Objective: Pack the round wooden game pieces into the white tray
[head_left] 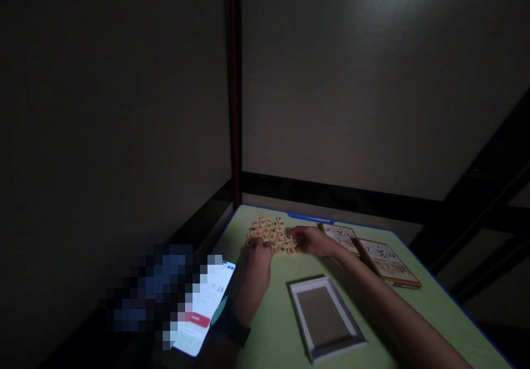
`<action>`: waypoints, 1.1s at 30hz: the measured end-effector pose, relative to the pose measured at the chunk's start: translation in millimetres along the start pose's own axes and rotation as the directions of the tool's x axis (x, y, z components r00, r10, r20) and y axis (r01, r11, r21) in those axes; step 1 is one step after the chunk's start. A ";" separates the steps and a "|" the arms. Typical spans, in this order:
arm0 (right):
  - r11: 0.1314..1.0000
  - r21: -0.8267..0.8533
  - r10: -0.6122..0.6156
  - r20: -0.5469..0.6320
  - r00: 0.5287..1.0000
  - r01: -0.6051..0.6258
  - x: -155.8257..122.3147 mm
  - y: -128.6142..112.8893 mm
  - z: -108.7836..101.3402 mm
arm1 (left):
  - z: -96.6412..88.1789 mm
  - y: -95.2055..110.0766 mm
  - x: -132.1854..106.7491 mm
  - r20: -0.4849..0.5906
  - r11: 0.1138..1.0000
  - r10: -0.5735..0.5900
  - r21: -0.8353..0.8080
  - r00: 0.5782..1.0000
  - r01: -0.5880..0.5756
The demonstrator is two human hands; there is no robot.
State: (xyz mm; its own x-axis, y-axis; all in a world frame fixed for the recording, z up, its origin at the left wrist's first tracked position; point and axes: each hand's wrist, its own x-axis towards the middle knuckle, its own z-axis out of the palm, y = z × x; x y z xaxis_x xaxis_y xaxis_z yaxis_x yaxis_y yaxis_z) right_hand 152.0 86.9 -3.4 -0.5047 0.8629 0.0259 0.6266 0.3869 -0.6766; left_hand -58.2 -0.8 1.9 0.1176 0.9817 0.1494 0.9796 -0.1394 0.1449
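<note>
A cluster of several round pale game pieces (268,231) with red marks lies on the far part of a green table (273,325). My left hand (257,258) rests at the near left edge of the cluster, fingers curled onto the pieces. My right hand (311,240) reaches in from the right, its fingers pinched on pieces at the cluster's near right edge. What, if anything, each hand grips is too small to make out.
A shallow white box tray (325,316) with a dark inside lies near me. Two printed box lids or boards (387,262) lie at the right. A lit phone (207,311) sits at the table's near left edge. The room is dark, with walls close behind.
</note>
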 end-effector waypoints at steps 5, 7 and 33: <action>1.000 0.002 -0.014 -0.029 0.999 0.014 -1.3 2.3 2.4 | -15.7 7.1 -5.4 0.053 0.999 0.038 -0.015 0.998 -0.037; 0.999 0.049 0.013 0.011 1.000 -0.014 -2.5 2.4 2.0 | -17.0 8.7 -5.4 0.067 0.999 0.042 -0.022 0.997 -0.040; 0.979 -0.202 -0.012 -0.071 0.997 -0.003 -17.7 -14.4 5.0 | 8.3 10.6 3.5 0.003 0.998 0.066 0.009 0.998 -0.066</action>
State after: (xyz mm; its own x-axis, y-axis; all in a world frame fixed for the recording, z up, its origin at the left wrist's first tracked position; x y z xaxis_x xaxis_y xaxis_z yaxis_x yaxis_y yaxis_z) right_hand 148.9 64.5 2.2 -0.4688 0.8791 0.0862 0.7348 0.4423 -0.5143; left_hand -46.1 2.2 -4.2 0.1823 0.9709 0.1555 0.9712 -0.2025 0.1257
